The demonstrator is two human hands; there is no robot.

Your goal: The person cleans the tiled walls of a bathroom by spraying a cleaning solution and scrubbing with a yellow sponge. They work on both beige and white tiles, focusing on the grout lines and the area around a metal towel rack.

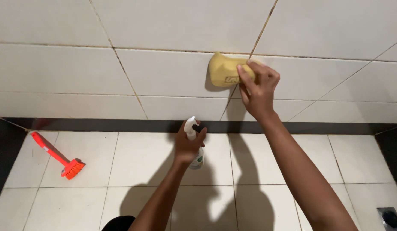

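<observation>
Overhead, the right hand (258,87) presses a yellow sponge (224,70) flat against the tiled wall (164,72), fingers gripping its right end; the sponge is thick, rounded, slightly dented. Lower, the left hand (186,145) is clenched around a white spray bottle (194,143), nozzle up. An orange brush (57,156) lies near the floor's (138,158) left edge.

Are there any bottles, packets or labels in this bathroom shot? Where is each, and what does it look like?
Spray bottle: in the left hand, low by the wall; white trigger, pale body, green-and-white label.
Sponge: yellow, pressed to the wall tile by the right hand; small dark printed mark.
</observation>
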